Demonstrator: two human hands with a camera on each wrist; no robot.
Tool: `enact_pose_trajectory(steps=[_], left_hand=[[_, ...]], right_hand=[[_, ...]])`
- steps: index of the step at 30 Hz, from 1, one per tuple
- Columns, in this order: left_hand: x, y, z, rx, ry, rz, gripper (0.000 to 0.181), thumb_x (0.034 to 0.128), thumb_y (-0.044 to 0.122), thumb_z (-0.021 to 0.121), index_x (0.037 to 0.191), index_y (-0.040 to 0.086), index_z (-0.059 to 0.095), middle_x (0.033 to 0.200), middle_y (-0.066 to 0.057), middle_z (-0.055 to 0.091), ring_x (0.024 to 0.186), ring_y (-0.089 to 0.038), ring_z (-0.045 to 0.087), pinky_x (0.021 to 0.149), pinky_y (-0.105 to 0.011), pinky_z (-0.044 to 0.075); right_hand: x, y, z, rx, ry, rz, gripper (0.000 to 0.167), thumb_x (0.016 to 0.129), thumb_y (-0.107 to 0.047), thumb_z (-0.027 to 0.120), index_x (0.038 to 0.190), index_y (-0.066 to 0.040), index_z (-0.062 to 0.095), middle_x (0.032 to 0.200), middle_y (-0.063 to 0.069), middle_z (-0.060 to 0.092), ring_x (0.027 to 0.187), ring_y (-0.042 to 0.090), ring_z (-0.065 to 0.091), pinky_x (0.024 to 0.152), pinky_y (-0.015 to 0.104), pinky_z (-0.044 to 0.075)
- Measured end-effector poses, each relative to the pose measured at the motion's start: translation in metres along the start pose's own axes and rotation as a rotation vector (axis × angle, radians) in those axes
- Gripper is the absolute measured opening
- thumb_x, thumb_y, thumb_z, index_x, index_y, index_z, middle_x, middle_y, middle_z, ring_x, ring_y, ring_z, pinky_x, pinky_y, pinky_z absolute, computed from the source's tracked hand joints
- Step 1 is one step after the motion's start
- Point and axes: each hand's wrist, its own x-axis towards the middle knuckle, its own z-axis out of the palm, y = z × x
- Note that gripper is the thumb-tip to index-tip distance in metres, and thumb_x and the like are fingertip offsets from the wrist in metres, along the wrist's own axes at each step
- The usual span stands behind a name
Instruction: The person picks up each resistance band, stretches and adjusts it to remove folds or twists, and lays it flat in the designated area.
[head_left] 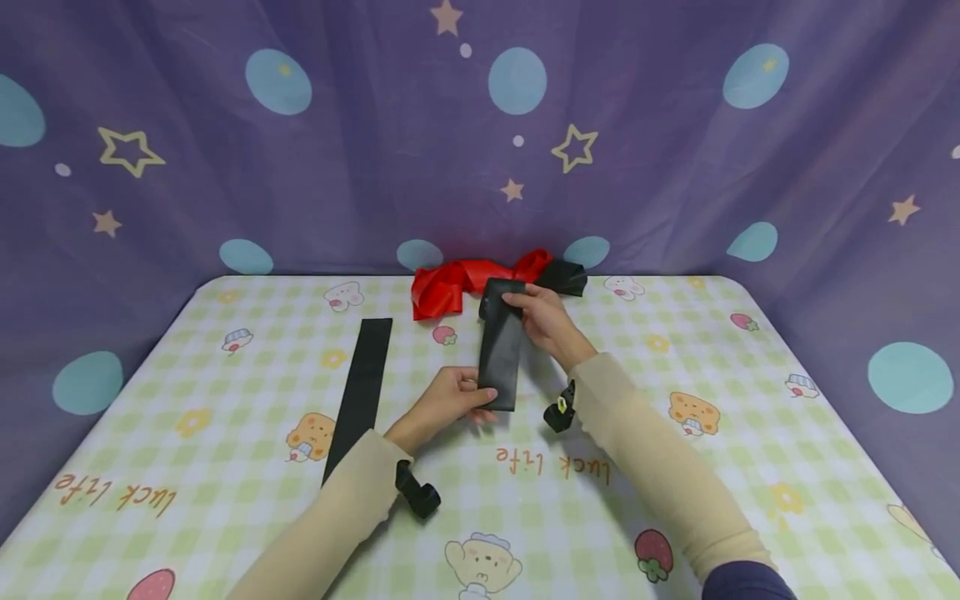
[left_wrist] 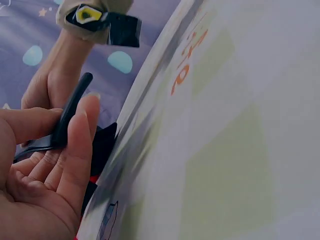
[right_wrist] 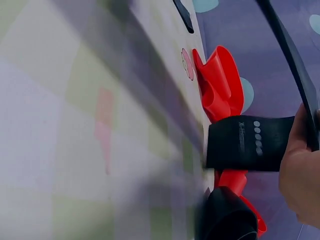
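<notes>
A black flat band (head_left: 501, 354) is held up above the table, its lower end pinched between the left hand's (head_left: 448, 400) thumb and fingers. At the upper end, the right hand (head_left: 551, 321) pinches the same band, thumb in front. In the right wrist view a hanging part of the band (right_wrist: 250, 143) shows pale dots and small print beside the right hand (right_wrist: 302, 175). The left wrist view has the left hand (left_wrist: 50, 170) gripping the band's edge (left_wrist: 72, 110). Another black strip (head_left: 362, 383) lies flat, left of the hands.
Crumpled red bands (head_left: 442, 287) lie at the table's back edge, with a black band (head_left: 564, 277) at their right. A checked cloth (head_left: 780, 433) covers the table. Behind it hangs a purple curtain (head_left: 645, 192).
</notes>
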Motion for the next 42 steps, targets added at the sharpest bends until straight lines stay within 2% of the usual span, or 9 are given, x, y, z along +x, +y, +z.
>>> enact_pose_trajectory(steps=[6, 9, 15, 22, 26, 30, 32, 37, 42], left_hand=[[-0.013, -0.007, 0.005, 0.014, -0.016, 0.010, 0.024, 0.0907, 0.005, 0.060, 0.108, -0.012, 0.058, 0.080, -0.022, 0.071, 0.060, -0.012, 0.069, 0.055, -0.025, 0.054], [-0.020, -0.010, 0.008, 0.003, -0.020, 0.005, 0.023, 0.0905, 0.004, 0.061, 0.106, -0.012, 0.058, 0.077, -0.021, 0.071, 0.058, -0.011, 0.068, 0.053, -0.023, 0.053], [-0.032, -0.008, 0.015, 0.001, -0.011, -0.008, 0.020, 0.0905, 0.004, 0.060, 0.104, -0.011, 0.059, 0.076, -0.018, 0.071, 0.058, -0.012, 0.068, 0.051, -0.022, 0.051], [-0.046, -0.005, 0.024, 0.032, -0.048, 0.017, 0.016, 0.0901, 0.003, 0.060, 0.100, -0.010, 0.060, 0.074, -0.021, 0.069, 0.064, -0.021, 0.071, 0.053, -0.026, 0.054], [-0.052, -0.008, 0.024, 0.028, -0.036, 0.029, 0.015, 0.0906, 0.004, 0.059, 0.097, -0.010, 0.058, 0.075, -0.021, 0.069, 0.061, -0.018, 0.070, 0.051, -0.027, 0.053], [-0.055, -0.010, 0.022, 0.024, 0.020, 0.037, 0.018, 0.0904, 0.004, 0.058, 0.100, -0.012, 0.057, 0.074, -0.020, 0.068, 0.055, -0.011, 0.065, 0.047, -0.026, 0.052], [-0.057, -0.012, 0.020, 0.023, 0.050, 0.027, 0.020, 0.0902, 0.004, 0.058, 0.102, -0.012, 0.056, 0.073, -0.017, 0.068, 0.054, -0.009, 0.063, 0.047, -0.024, 0.050], [-0.060, -0.016, 0.012, 0.060, 0.141, 0.019, 0.021, 0.0897, 0.002, 0.057, 0.104, -0.013, 0.057, 0.076, -0.015, 0.066, 0.052, -0.008, 0.058, 0.047, -0.022, 0.049], [-0.060, -0.015, 0.003, 0.077, 0.294, 0.007, 0.019, 0.0881, 0.002, 0.059, 0.102, -0.011, 0.061, 0.078, -0.010, 0.062, 0.054, -0.010, 0.053, 0.050, -0.022, 0.048]], right_hand=[[0.000, 0.002, -0.002, -0.030, 0.012, -0.001, 0.049, 0.080, 0.023, 0.045, 0.128, 0.014, 0.045, 0.081, -0.003, 0.066, 0.072, 0.004, 0.062, 0.064, 0.014, 0.051], [0.001, 0.001, -0.003, -0.051, 0.016, 0.006, 0.055, 0.081, 0.022, 0.045, 0.135, 0.015, 0.039, 0.081, -0.004, 0.066, 0.071, 0.004, 0.061, 0.064, 0.014, 0.050], [0.001, -0.003, -0.006, -0.090, 0.000, 0.019, 0.045, 0.086, 0.017, 0.049, 0.130, 0.011, 0.044, 0.080, -0.005, 0.066, 0.071, 0.005, 0.058, 0.063, 0.014, 0.048], [0.001, -0.018, -0.014, -0.090, 0.020, 0.005, 0.026, 0.087, 0.015, 0.050, 0.107, -0.001, 0.053, 0.071, -0.004, 0.067, 0.060, 0.005, 0.058, 0.055, 0.015, 0.047], [0.001, -0.027, -0.020, -0.093, 0.041, 0.011, 0.025, 0.089, 0.012, 0.050, 0.112, 0.001, 0.052, 0.073, -0.004, 0.065, 0.061, 0.005, 0.060, 0.057, 0.015, 0.049], [0.000, -0.034, -0.029, -0.110, 0.058, 0.015, 0.042, 0.092, 0.009, 0.049, 0.133, 0.005, 0.043, 0.088, -0.004, 0.063, 0.076, 0.006, 0.064, 0.068, 0.018, 0.053], [-0.001, -0.036, -0.034, -0.113, 0.072, 0.015, 0.045, 0.092, 0.008, 0.048, 0.136, 0.005, 0.040, 0.095, -0.003, 0.060, 0.080, 0.007, 0.064, 0.071, 0.019, 0.054], [-0.006, -0.043, -0.044, -0.118, 0.089, 0.021, 0.024, 0.093, 0.006, 0.049, 0.115, -0.002, 0.051, 0.093, -0.003, 0.062, 0.079, 0.009, 0.065, 0.071, 0.020, 0.054], [-0.012, -0.048, -0.055, -0.149, 0.070, 0.005, 0.016, 0.093, 0.005, 0.049, 0.104, -0.007, 0.052, 0.083, -0.004, 0.066, 0.074, 0.008, 0.066, 0.068, 0.021, 0.055]])
